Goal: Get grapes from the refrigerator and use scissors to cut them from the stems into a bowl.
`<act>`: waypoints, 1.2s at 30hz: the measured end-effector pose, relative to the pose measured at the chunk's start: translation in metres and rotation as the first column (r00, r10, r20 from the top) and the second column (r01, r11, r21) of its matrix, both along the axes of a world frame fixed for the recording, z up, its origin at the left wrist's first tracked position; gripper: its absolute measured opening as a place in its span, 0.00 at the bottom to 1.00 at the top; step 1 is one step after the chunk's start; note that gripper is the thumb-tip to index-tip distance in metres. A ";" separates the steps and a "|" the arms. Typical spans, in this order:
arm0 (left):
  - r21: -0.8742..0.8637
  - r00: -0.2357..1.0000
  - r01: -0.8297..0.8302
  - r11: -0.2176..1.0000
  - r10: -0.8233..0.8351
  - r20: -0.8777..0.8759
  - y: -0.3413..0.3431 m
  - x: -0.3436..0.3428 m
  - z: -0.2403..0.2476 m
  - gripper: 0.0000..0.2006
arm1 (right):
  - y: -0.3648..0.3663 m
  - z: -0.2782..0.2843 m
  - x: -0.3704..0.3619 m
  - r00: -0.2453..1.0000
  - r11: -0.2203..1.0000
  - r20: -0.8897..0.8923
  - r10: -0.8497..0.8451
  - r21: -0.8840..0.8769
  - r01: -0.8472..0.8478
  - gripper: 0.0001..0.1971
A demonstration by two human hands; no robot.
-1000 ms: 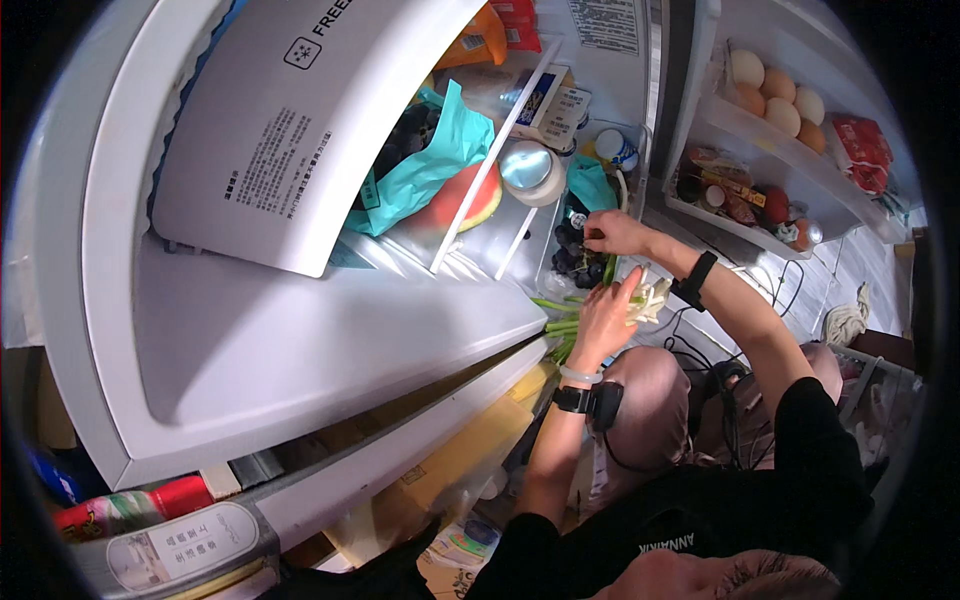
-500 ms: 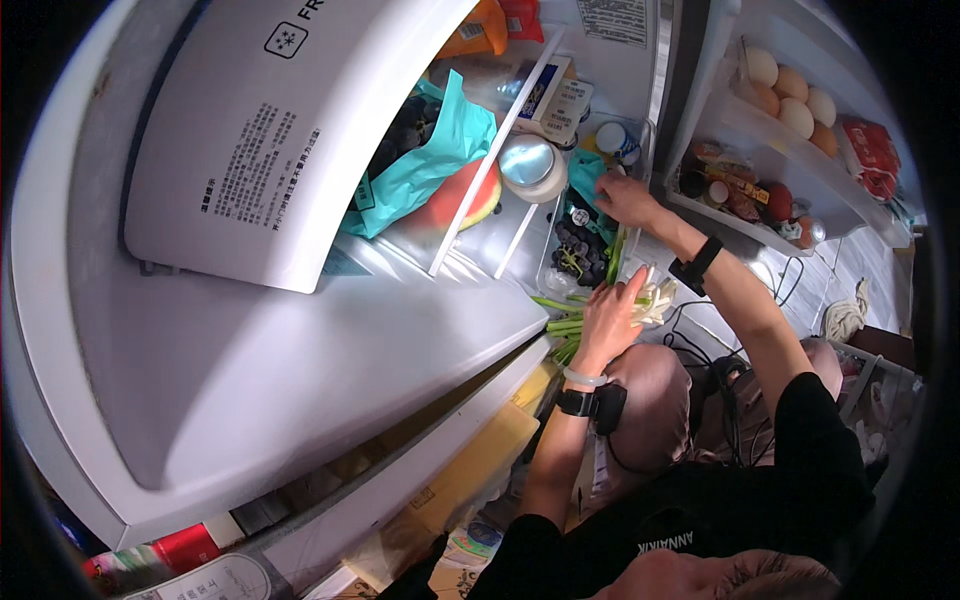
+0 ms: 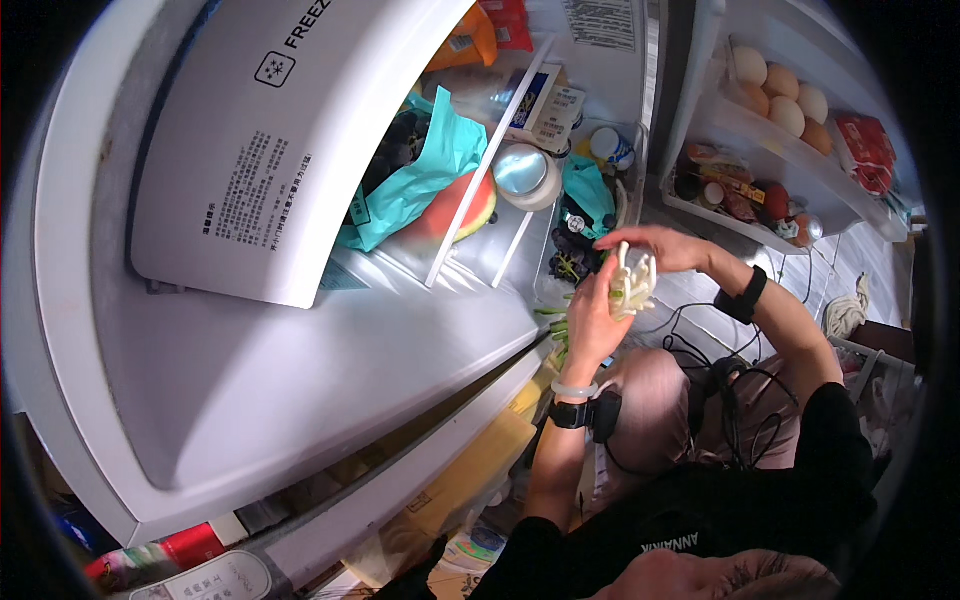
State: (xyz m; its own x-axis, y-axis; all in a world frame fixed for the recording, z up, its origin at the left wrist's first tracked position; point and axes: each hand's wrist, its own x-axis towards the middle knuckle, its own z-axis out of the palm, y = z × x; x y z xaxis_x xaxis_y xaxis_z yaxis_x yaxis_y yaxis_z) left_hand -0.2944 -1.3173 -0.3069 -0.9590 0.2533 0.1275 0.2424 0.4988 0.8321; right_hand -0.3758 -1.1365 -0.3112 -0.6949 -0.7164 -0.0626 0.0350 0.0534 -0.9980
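Observation:
A bunch of scallions (image 3: 632, 282), white ends up and green stalks pointing down to the left, is in my left hand (image 3: 598, 318), whose fingers are closed round it. My right hand (image 3: 668, 248) bends over the bunch's far side with its fingers against the white ends; its thumb is hidden. Just beyond both hands is a clear fridge drawer (image 3: 546, 284) with dark grapes (image 3: 572, 262) and a crumpled teal bag (image 3: 590, 192) in it.
Left of the drawer, a cut watermelon (image 3: 458, 212), a silver-lidded jar (image 3: 528, 177) and a teal bag of grapes (image 3: 440, 165) sit inside the fridge. The open door (image 3: 700, 120) at right holds eggs (image 3: 785, 95) and packets. Black cables (image 3: 735, 400) lie by my knees.
My right hand has left the teal bag in the drawer and come back toward me, onto the scallions. My left hand has raised and tilted the bunch, so its white ends point up.

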 end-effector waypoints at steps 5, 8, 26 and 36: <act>0.224 0.966 -0.229 0.947 0.249 -0.066 0.014 -0.028 0.027 0.36 | -0.011 0.017 0.011 0.958 0.956 -0.010 0.287 0.068 -0.286 0.40; 0.463 0.949 -0.293 0.837 0.314 0.034 0.023 -0.041 0.035 0.35 | -0.028 0.036 0.009 0.988 0.970 -0.041 0.149 0.202 -0.138 0.44; 0.678 0.947 -0.191 0.710 0.315 -0.063 0.045 -0.094 0.099 0.27 | -0.033 0.096 -0.020 0.904 0.916 -0.202 -0.376 -0.224 0.332 0.47; 0.566 0.962 -0.216 0.795 0.272 -0.014 0.060 -0.092 0.086 0.32 | -0.032 0.052 -0.009 0.897 0.837 0.215 -0.386 -0.327 0.439 0.33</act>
